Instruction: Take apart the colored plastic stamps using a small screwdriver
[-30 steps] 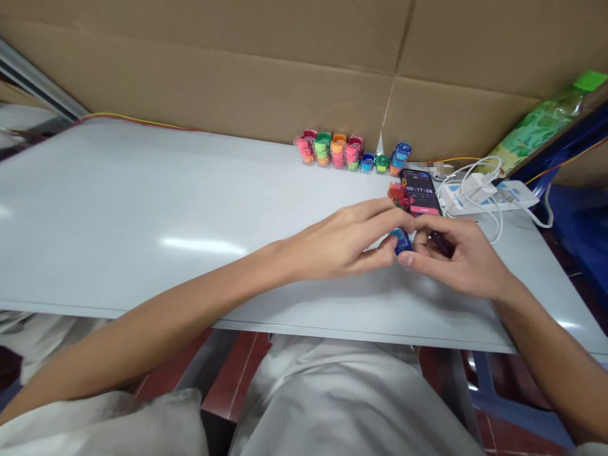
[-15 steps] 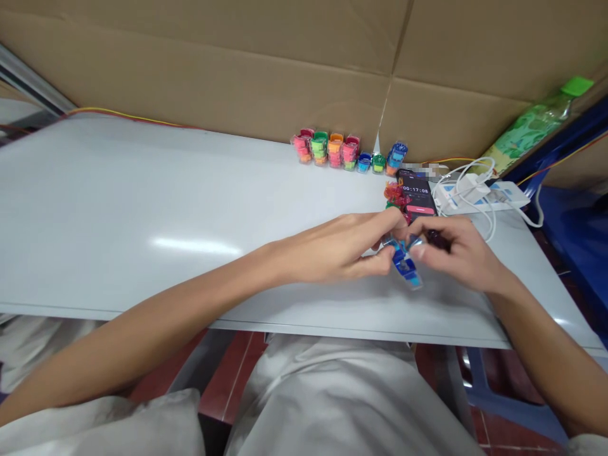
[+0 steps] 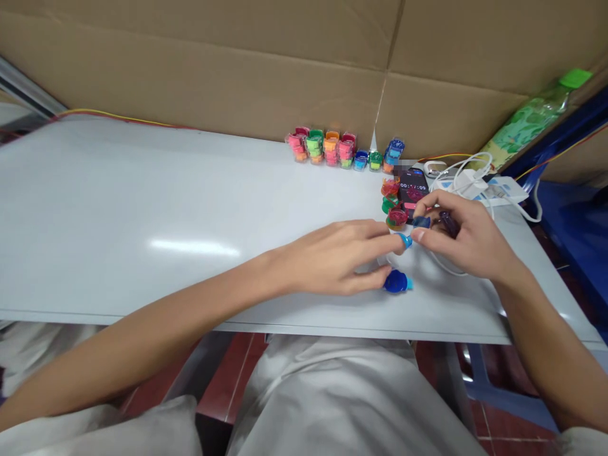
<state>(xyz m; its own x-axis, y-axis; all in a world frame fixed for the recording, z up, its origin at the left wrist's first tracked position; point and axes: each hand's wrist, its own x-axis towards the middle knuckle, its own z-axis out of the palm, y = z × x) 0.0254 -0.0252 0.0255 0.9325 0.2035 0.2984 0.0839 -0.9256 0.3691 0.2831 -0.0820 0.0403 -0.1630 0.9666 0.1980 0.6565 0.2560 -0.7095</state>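
Note:
My left hand (image 3: 349, 259) is stretched palm down over the table, its thumb and index finger apart. The thumb tip touches a dark blue, rounded plastic piece (image 3: 396, 281) with a light-blue end. A light-blue piece (image 3: 405, 240) is at the index fingertip, with something clear showing between finger and thumb. Close by, my right hand (image 3: 468, 237) pinches a small dark-blue translucent piece (image 3: 420, 222) between thumb and index finger. A dark purple piece (image 3: 449, 224) is tucked in its curled fingers. How the blue parts join is unclear.
Red, green and orange translucent pieces (image 3: 390, 204) lie beside a phone (image 3: 412, 183) showing a timer. Several colourful stacks (image 3: 331, 149) line the cardboard wall. White cables and a power strip (image 3: 506, 193), an earbud case (image 3: 434, 168) and a green-capped bottle (image 3: 527, 130) are at the right.
My hands have moved slightly apart. The hanging blue pieces have separated: the dark blue one is now by my left thumb, another in my right fingertips. The red and green pieces are more exposed.

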